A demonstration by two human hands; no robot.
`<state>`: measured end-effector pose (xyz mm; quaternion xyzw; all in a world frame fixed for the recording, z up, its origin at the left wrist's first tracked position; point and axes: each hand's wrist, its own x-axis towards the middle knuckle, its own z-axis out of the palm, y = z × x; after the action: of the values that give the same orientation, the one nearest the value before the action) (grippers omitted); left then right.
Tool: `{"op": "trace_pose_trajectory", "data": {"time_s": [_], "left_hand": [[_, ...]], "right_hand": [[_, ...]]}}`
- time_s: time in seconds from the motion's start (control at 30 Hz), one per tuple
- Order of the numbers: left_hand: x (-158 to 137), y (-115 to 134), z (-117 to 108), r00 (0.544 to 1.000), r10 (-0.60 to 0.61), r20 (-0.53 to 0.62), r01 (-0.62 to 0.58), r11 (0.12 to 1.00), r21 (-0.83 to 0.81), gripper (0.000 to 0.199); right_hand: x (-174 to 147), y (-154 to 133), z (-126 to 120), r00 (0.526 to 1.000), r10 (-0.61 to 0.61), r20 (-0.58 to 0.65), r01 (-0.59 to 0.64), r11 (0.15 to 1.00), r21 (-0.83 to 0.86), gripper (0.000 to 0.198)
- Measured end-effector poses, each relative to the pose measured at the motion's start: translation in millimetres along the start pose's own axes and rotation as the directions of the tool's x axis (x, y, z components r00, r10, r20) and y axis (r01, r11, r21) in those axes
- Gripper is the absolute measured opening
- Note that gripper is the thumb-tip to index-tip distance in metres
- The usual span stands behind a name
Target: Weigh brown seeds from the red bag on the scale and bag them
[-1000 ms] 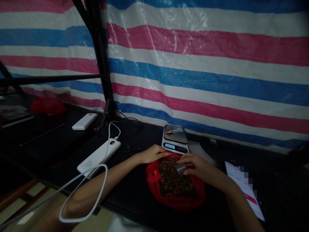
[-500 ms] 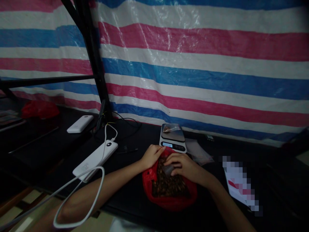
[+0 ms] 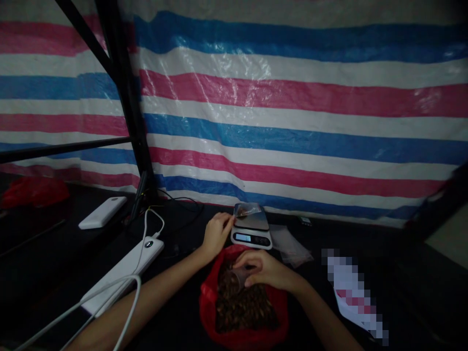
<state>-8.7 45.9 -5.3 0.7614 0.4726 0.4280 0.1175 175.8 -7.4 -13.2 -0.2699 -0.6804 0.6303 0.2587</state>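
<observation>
A red plastic bag (image 3: pixel 208 297) stands with its mouth wide, full of small brown seed-like pieces (image 3: pixel 244 309). Inside the bag, my right hand (image 3: pixel 268 270) is closed around a small clear cup (image 3: pixel 240 277), which is tilted, with brown pieces at its mouth. My left hand (image 3: pixel 217 235) is beyond the bag, fingers stretched toward the left edge of a white kitchen scale (image 3: pixel 252 239) with a lit display. On the scale's plate lies a small clear zip bag (image 3: pixel 248 210) with something brown in it. Whether my left fingertips touch it, I cannot tell.
Flat clear plastic bags (image 3: pixel 290 246) lie right of the scale. A pixelated phone-like object (image 3: pixel 353 297) is farther right. At left are a white power bank (image 3: pixel 124 275) with a looping white cable (image 3: pixel 137 292), another white power bank (image 3: pixel 103 213) and a black metal post (image 3: pixel 127 107).
My left hand has let go of the red bag's rim and moved to the scale's left side. The cup in my right hand has tipped among the brown pieces. The view has tilted up.
</observation>
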Motion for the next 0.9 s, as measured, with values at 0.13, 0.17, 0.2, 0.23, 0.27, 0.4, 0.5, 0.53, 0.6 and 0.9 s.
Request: {"op": "trace_pose_trajectory", "data": {"time_s": [0.13,0.17,0.2,0.23,0.27,0.4,0.5,0.53,0.6,0.9], "left_hand": [[65.6,-16.0,19.3,0.977,0.175,0.118,-0.183,0.981,0.058,0.056],[79.0,-19.6,27.5,0.969,0.165,0.186,-0.178,0.983,0.054,0.065],[89.9,-22.5,35.9,0.955,0.141,0.26,-0.158,0.987,0.043,0.069],[98.2,-24.3,44.0,0.936,0.132,0.326,-0.146,0.989,0.019,0.07],[104.0,-25.2,51.4,0.917,0.14,0.373,-0.147,0.989,-0.011,0.069],[109.7,-23.7,68.6,0.898,0.23,0.374,-0.19,0.971,-0.142,0.057],[107.3,-25.4,68.3,0.924,0.157,0.348,-0.088,0.975,-0.206,0.05],[106.3,-27.0,65.7,0.935,0.116,0.335,-0.039,0.973,-0.226,0.051],[103.6,-31.0,56.6,0.958,0.042,0.283,0.046,0.954,-0.295,0.052],[45.2,-27.7,-6.8,0.974,-0.16,0.158,0.223,0.603,-0.766,0.058]], "right_hand": [[0.3,4.0,-6.4,0.999,0.049,-0.006,-0.049,0.994,0.094,0.043],[0.6,5.2,-7.6,0.998,0.054,-0.006,-0.053,0.99,0.132,0.043],[0.9,6.3,-8.6,0.999,0.053,-0.004,-0.051,0.983,0.178,0.044],[1.1,6.8,-9.3,0.999,0.046,-0.005,-0.044,0.973,0.225,0.044],[0.9,6.8,-9.9,0.999,0.039,-0.009,-0.035,0.963,0.267,0.045],[-4.2,-0.7,-11.3,0.999,0.024,-0.031,-0.012,0.939,0.344,0.051],[-11.3,-9.5,-13.8,1.0,0.021,-0.015,-0.014,0.936,0.351,0.051],[-13.8,-12.2,-15.0,1.0,0.019,-0.022,-0.01,0.937,0.35,0.049],[-18.5,-17.6,-18.0,0.996,-0.004,-0.086,0.034,0.938,0.345,0.046],[-23.1,-28.6,-38.3,0.805,-0.17,-0.569,0.252,0.965,0.069,0.05]]}}
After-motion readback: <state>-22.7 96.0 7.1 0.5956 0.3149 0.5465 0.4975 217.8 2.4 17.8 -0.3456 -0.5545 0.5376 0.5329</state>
